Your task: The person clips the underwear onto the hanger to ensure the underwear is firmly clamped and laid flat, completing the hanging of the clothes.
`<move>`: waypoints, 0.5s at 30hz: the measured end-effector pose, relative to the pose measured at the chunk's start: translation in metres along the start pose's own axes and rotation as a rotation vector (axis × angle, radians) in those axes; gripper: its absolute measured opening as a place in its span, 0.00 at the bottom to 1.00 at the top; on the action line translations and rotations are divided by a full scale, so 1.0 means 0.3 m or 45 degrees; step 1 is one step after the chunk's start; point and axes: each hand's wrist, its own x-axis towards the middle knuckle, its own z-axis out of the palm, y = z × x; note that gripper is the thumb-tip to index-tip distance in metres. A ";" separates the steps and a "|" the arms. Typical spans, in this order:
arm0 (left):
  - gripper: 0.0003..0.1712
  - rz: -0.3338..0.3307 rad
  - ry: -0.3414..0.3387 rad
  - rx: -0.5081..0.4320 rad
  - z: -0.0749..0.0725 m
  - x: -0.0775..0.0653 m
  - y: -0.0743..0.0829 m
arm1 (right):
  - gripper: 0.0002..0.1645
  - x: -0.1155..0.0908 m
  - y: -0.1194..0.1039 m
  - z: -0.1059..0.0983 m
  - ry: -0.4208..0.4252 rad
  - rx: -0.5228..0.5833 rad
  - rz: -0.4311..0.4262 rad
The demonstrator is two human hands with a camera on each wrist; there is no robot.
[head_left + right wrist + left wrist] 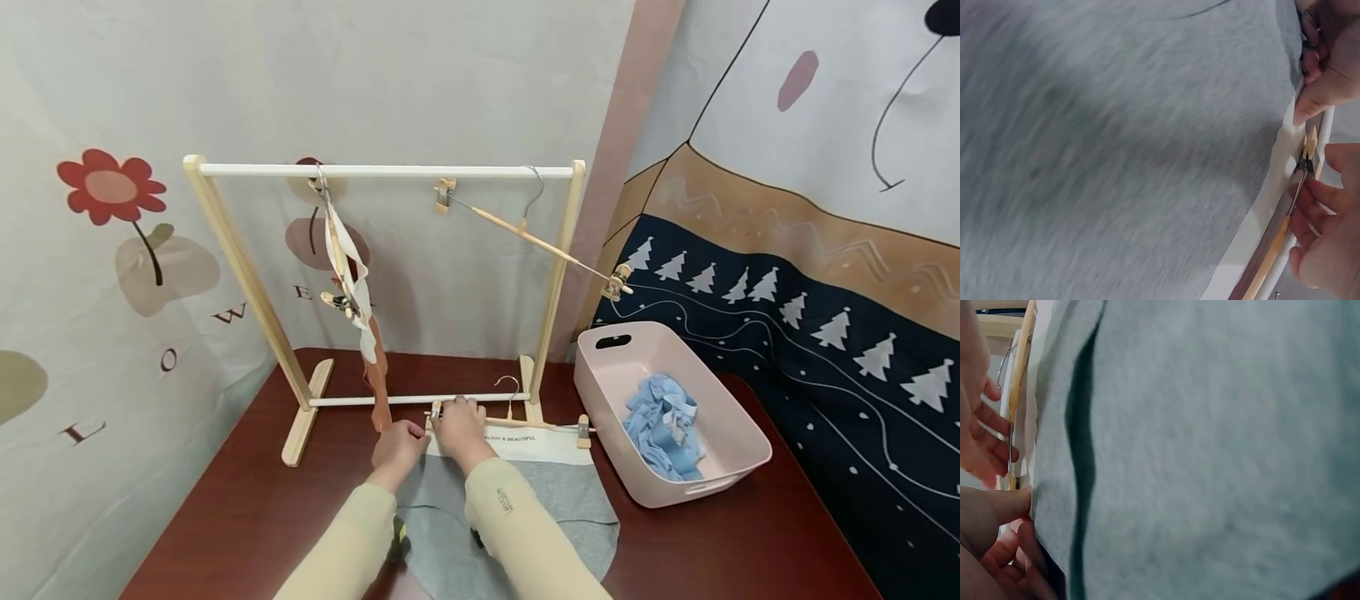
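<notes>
As the fingers of your left hand point(399, 454) pinch one corner of a gray garment point(566, 492), those of your right hand point(461, 429) curl round a wooden hanger point(521, 422) by its clip point(1311, 142), the garment spread on the worktop point(202, 533) before the rack point(405, 172)

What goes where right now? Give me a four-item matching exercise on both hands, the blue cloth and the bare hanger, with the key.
Things
1. Left hand
2. Right hand
3. Blue cloth
4. Bare hanger

Places and states
A. Inside the pink bin
B. At a wooden clip
C. Hooked on the rack's top rail
D. Pinching the white band of the grey garment

Pairs: 1-D, 2-B, 3-A, 4-C
</notes>
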 end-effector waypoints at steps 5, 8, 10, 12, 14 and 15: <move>0.10 0.000 0.006 0.019 0.001 0.005 0.003 | 0.19 0.009 -0.006 -0.003 -0.004 0.133 0.081; 0.10 -0.001 -0.003 0.028 0.002 0.010 0.002 | 0.19 0.010 -0.007 -0.004 0.000 0.224 0.125; 0.10 -0.003 -0.009 0.033 0.004 0.010 0.002 | 0.16 0.008 -0.010 -0.005 0.007 0.274 0.154; 0.09 -0.006 -0.013 0.031 0.005 0.008 0.001 | 0.12 0.003 -0.014 -0.009 0.006 0.302 0.183; 0.09 -0.009 -0.008 0.032 0.008 0.006 0.002 | 0.08 -0.001 -0.019 -0.012 0.008 0.318 0.202; 0.09 -0.010 -0.007 0.035 0.011 0.007 0.002 | 0.07 -0.004 -0.021 -0.012 0.008 0.321 0.208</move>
